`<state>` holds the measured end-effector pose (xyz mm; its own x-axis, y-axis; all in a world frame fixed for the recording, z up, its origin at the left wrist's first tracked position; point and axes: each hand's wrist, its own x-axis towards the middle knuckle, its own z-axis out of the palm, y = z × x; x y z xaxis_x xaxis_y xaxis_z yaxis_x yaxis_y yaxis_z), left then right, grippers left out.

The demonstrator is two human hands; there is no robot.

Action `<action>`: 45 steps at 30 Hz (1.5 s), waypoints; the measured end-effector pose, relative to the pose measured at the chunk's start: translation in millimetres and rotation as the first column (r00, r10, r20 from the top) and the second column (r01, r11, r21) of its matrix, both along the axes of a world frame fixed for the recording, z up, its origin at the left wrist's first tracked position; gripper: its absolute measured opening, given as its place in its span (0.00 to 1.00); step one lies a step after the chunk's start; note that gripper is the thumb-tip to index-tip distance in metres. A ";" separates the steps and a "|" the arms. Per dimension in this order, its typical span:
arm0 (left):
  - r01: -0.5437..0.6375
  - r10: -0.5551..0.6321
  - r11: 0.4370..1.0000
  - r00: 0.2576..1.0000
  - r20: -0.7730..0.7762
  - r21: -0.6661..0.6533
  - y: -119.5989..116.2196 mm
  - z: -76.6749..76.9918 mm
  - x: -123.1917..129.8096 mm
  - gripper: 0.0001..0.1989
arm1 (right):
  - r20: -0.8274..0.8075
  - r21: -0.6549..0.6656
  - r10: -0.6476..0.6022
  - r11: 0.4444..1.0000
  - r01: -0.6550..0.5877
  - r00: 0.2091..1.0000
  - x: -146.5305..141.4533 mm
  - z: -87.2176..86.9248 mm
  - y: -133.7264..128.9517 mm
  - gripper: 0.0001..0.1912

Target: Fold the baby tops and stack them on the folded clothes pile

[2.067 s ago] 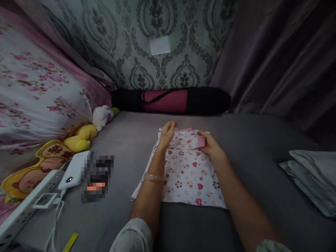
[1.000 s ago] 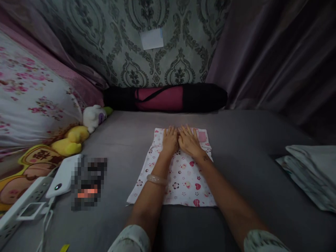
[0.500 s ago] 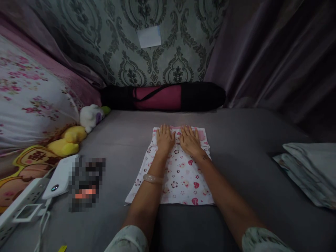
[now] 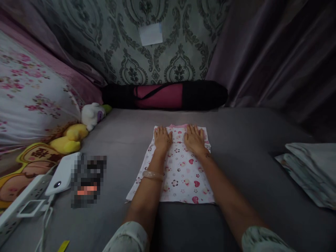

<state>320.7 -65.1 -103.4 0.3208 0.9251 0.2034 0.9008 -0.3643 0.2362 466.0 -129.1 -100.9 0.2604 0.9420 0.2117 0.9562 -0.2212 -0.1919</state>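
A white child's shirt (image 4: 181, 164) with pink hearts and small flowers lies folded on the grey bed sheet (image 4: 244, 140). Its pink neckline shows at the far edge. My left hand (image 4: 162, 139) presses flat on the far left part of the shirt, fingers stretched out. Flat on the far right part rests my right hand (image 4: 194, 140), its fingers spread too. Bare cloth shows between the two hands. Neither hand grips anything. My forearms cover parts of the shirt's left and right sides.
Folded clothes (image 4: 309, 171) lie at the right. Along the back wall runs a black and pink bag (image 4: 162, 95). At left are plush toys (image 4: 76, 133), a white power bank (image 4: 63, 173), a power strip (image 4: 23, 203) with cables, and a blurred-out object (image 4: 88, 182).
My hands have slid apart across the shirt, the left one slightly leftward and the right one to the right. More of the pink neckline shows between them. The view has shifted slightly.
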 end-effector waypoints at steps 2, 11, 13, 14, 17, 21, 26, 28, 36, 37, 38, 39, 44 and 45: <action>-0.008 0.006 0.999 1.000 -0.022 -0.052 2.7 -2.1 -1.8 0.32 | 0.005 -0.013 -0.004 1.000 0.004 1.000 2.4 -4.6 0.8 0.30; -0.060 0.060 0.998 0.998 0.030 0.004 6.3 4.5 -11.5 0.31 | -0.032 0.028 -0.042 0.999 0.043 0.999 13.1 -5.8 1.1 0.30; -0.102 0.101 0.995 0.994 0.037 0.023 8.4 4.4 -16.9 0.31 | -0.039 0.065 -0.102 0.992 0.104 0.994 21.0 -7.8 -0.1 0.30; -0.112 0.112 0.994 0.993 0.032 -0.001 9.5 3.2 -19.3 0.31 | -0.042 0.072 -0.121 0.990 0.124 0.992 24.4 -9.7 -0.7 0.31; -0.117 0.119 0.989 0.993 0.016 -0.092 11.4 -1.9 -22.9 0.32 | -0.049 0.066 -0.133 0.988 0.136 0.990 29.4 -14.9 -1.2 0.31; -0.109 0.113 0.990 0.993 0.041 -0.092 11.5 -2.4 -22.0 0.31 | -0.061 0.068 -0.138 0.987 0.143 0.988 27.6 -11.5 -1.2 0.31; -0.059 0.085 0.973 0.991 0.107 -0.224 13.7 11.6 -36.3 0.33 | -0.084 -0.061 0.028 0.998 -0.033 0.996 29.1 1.8 -26.9 0.31; 0.010 0.030 0.954 0.991 0.129 -0.299 9.6 16.6 -52.1 0.34 | -0.064 -0.097 0.141 0.984 -0.147 0.988 29.5 3.5 -51.6 0.30; 0.086 -0.087 0.972 0.996 0.003 -0.217 -61.6 24.7 -137.4 0.31 | -0.161 -0.166 0.357 0.909 -0.382 0.920 18.1 10.8 -181.2 0.29; 0.067 -0.069 0.970 0.998 0.000 -0.232 -72.0 24.5 -146.5 0.31 | -0.189 -0.160 0.380 0.898 -0.410 0.905 16.5 13.3 -195.8 0.29; 0.055 -0.053 0.967 0.999 0.013 -0.248 -81.8 23.7 -155.0 0.32 | -0.215 -0.147 0.398 0.889 -0.433 0.892 15.3 15.7 -209.1 0.28; 0.042 -0.034 0.964 0.999 0.038 -0.262 -90.9 22.5 -162.7 0.32 | -0.235 -0.134 0.415 0.882 -0.452 0.879 14.5 18.1 -220.8 0.28; 0.077 0.006 0.918 0.978 0.208 -0.388 -127.2 19.8 -189.3 0.37 | -0.211 -0.045 0.492 0.858 -0.511 0.845 15.9 27.2 -251.1 0.21; 0.075 0.028 0.916 0.968 0.248 -0.394 -132.4 21.8 -191.9 0.38 | -0.185 -0.033 0.494 0.861 -0.508 0.849 16.2 28.5 -252.3 0.20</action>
